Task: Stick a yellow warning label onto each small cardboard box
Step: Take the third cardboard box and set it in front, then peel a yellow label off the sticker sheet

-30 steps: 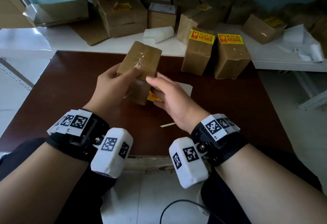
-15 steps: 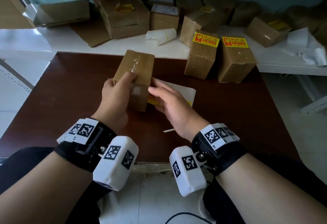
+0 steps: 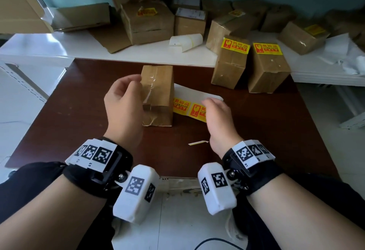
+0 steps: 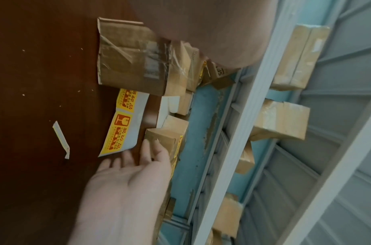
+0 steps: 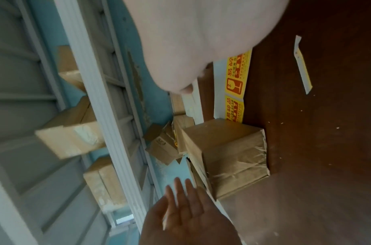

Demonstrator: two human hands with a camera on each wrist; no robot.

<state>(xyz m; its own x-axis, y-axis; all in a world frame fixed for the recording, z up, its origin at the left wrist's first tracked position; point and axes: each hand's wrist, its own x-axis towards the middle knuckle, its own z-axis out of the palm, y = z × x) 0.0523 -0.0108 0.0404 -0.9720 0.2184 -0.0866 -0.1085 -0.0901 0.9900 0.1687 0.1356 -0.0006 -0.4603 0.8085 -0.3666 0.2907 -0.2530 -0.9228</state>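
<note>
A small unlabelled cardboard box stands on the brown table, sealed with clear tape. My left hand hovers just beside its left face, fingers loose and holding nothing; the right wrist view shows that hand flat and spread. To the box's right lies a white strip of yellow warning labels. My right hand covers the strip's right end, and its fingers are straight at the strip's edge. Two boxes bearing yellow labels stand at the table's back right.
A thin paper scrap lies near my right wrist. Behind the table, a white shelf carries a pile of cardboard boxes and a curl of white backing paper. More white paper lies far right.
The box, held tilted in both hands before, now stands on the table. My left hand has let go of it. My right hand has moved right onto the label strip.
</note>
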